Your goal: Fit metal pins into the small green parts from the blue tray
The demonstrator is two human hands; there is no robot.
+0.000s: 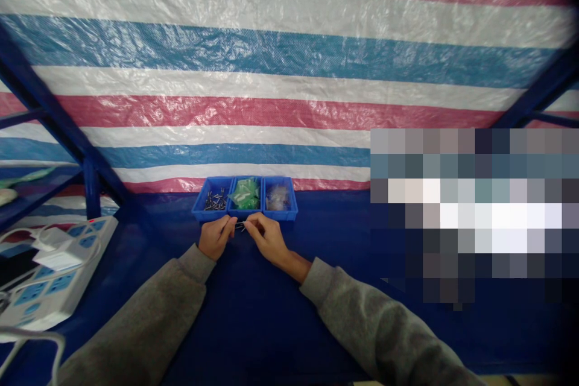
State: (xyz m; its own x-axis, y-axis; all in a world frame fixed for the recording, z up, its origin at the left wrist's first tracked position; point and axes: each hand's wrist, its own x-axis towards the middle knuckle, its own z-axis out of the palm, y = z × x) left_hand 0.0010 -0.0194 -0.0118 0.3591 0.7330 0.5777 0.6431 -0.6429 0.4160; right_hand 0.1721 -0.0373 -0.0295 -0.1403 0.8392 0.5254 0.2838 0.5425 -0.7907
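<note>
2 hands [216, 237] [271, 241] are clamped on thin metal pieces [240, 225] near 3 blue bins [210, 215] [245, 214] [280, 215].

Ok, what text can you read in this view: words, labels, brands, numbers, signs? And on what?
None legible.
Power strip: small red mark at its far end, too small to read.
White adapter: no print can be made out.
Green packaging in the middle bin: pale patch, too blurred to read.
Right side: pixelated, cannot tell.
</note>
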